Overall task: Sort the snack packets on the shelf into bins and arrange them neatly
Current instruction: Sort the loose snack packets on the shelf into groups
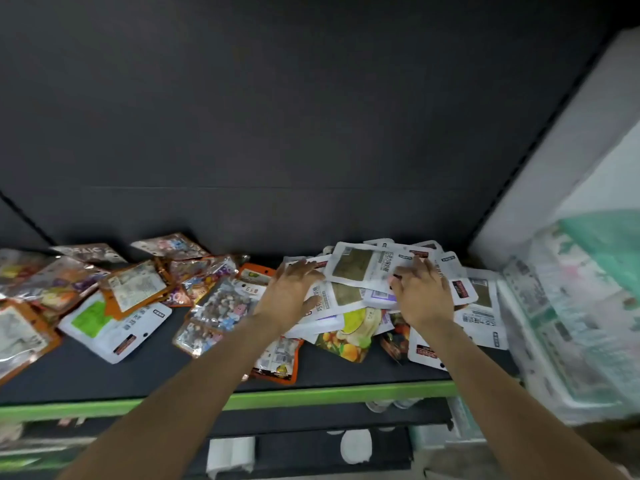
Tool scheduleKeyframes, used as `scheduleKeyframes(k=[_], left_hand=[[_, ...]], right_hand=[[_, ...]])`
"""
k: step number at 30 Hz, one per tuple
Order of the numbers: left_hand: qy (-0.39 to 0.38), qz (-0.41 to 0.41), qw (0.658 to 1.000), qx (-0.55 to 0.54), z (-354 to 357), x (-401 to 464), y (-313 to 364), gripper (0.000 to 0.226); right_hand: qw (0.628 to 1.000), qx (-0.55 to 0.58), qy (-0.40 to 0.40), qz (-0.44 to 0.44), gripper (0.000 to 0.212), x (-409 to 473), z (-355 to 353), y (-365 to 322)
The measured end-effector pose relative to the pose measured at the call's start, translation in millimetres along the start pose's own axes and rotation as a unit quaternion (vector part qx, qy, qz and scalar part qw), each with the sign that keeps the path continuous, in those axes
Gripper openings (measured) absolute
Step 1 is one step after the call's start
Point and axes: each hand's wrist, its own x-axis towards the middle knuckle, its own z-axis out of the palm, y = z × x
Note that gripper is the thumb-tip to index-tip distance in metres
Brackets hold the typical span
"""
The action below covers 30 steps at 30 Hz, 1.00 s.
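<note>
Snack packets lie loose on a dark shelf [346, 372] with a green front edge. At the right is a heap of several white packets [360, 268] with brown windows. My left hand [291, 289] rests on the heap's left side with fingers spread. My right hand [420, 292] lies on its right side, fingers extended over a white packet. A yellow fruit packet [349, 332] pokes out beneath the heap. Orange-edged packets [135, 289] and clear candy packets [221, 306] are scattered to the left.
A white packet with a green label [110, 323] lies at front left. A plastic-wrapped stack of goods [571, 323] stands against the shelf's right end. The shelf's dark back wall rises behind. Lower shelves with white items [355, 445] show below.
</note>
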Motion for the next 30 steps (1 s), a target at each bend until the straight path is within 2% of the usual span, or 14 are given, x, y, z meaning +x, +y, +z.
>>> scheduleKeyframes(k=[2, 4, 6, 9, 13, 15, 17, 19, 22, 25, 28, 30], left_hand=[[0.002, -0.082, 0.997, 0.009, -5.2, -20.6, -26.9, 0.058], [-0.026, -0.143, 0.989, 0.014, -9.2, -40.1, -54.0, 0.072], [-0.067, -0.179, 0.982, 0.003, -12.1, -58.6, -79.1, 0.084], [-0.107, -0.207, 0.971, -0.055, -13.9, -80.8, -113.3, 0.083], [-0.129, -0.178, 0.973, -0.070, -19.9, -101.4, -150.8, 0.071], [-0.109, -0.152, 0.982, -0.038, -28.5, -110.3, -166.8, 0.055], [-0.086, -0.112, 0.990, -0.007, -36.3, -119.4, -182.9, 0.030], [-0.046, -0.077, 0.996, -0.027, -44.2, -131.0, -198.9, 0.008], [0.055, -0.074, 0.991, -0.092, -58.4, -145.8, -226.3, 0.012], [0.155, -0.151, 0.968, -0.126, -75.1, -154.2, -261.5, 0.021], [0.207, -0.271, 0.922, -0.183, -90.0, -164.6, -304.0, 0.026], [0.233, -0.347, 0.883, -0.215, -99.4, -174.1, -333.9, 0.026]], right_hand=[[0.999, -0.012, 0.025, -0.021, 0.047, 3.8, -2.2, -26.4], [0.995, 0.004, 0.031, -0.097, 0.052, 1.9, 1.5, -61.3], [0.984, 0.059, 0.004, -0.167, 0.054, -2.5, 10.4, -100.2], [0.966, 0.123, -0.088, -0.208, 0.055, -8.2, 29.1, -155.7], [0.952, 0.157, -0.170, -0.203, 0.057, -16.6, 51.2, -211.3], [0.953, 0.146, -0.183, -0.190, 0.059, -19.4, 59.4, -231.9], [0.961, 0.107, -0.177, -0.183, 0.060, -21.6, 64.7, -249.6], [0.972, 0.051, -0.149, -0.172, 0.056, -23.7, 66.7, -267.2], [0.984, 0.063, -0.093, -0.141, 0.048, -23.6, 66.6, -297.4], [0.977, 0.108, -0.059, -0.174, 0.055, -23.4, 68.3, -333.5], [0.967, 0.165, -0.101, -0.163, 0.052, -27.0, 69.6, -372.6], [0.964, 0.153, -0.129, -0.173, 0.058, -27.3, 74.5, -397.5]])
